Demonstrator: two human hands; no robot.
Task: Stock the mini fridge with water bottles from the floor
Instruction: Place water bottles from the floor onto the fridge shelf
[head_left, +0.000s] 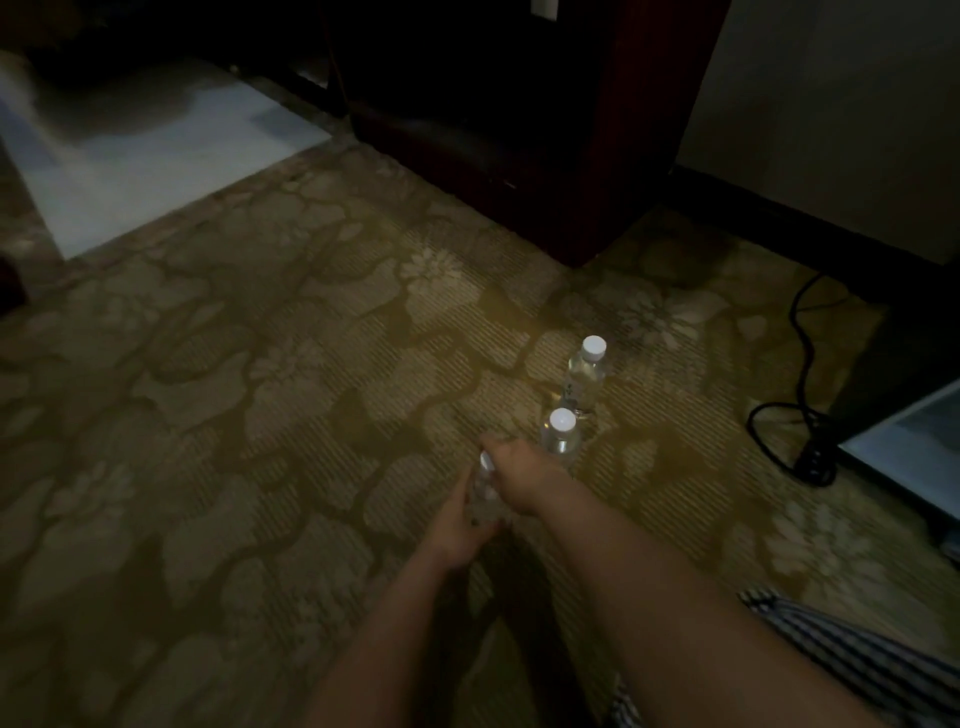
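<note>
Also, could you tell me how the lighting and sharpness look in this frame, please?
Head view: dim, a warm light pool on the carpet around the far bottle and near bottle; the cabinet and corners sink into shadow; left hand, right hand and the held bottle are motion-blurred.

floor: floral carpet (260, 364) | furniture: dark wooden cabinet (545, 130) | pale wall (831, 104) | black cable (800, 332) | light: dim

Clear glossy plastic bottles (586, 371) with matt white caps stand on ribbed, woven patterned carpet (260, 415).
</note>
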